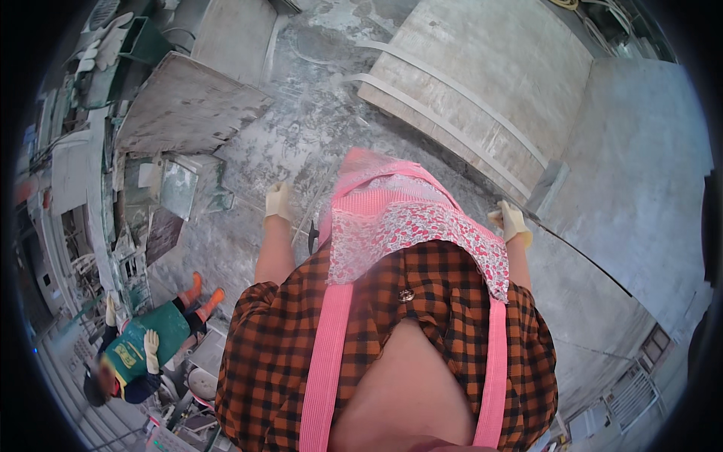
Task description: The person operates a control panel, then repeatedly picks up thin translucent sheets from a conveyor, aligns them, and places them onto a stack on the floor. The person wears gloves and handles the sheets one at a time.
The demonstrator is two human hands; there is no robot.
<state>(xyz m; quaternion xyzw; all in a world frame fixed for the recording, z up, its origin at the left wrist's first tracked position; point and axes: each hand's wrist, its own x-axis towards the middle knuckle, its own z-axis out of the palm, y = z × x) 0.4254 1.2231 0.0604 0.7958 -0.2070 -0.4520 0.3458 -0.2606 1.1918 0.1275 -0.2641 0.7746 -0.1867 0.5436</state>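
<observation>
My left hand (278,200), in a cream glove, hangs over the grey, stained floor (301,151) with its fingers curled in. Nothing shows in it. On the other side, my right hand (512,220), gloved alike, has its fingers partly apart and no visible object between them. It is nearest to a short grey block (548,188) at the corner of a large pale slab stack (482,68); whether they touch I cannot tell. Between my hands hangs a pink patterned apron (407,218). A small dark curved thing (312,237) shows beside its left edge.
Two pale strips (452,124) lie along the stack's near side. A wide grey panel (640,166) stands at right. At left are a worn board (184,105) and cluttered machinery (98,181). A co-worker in a green apron (151,339) and orange boots is at lower left.
</observation>
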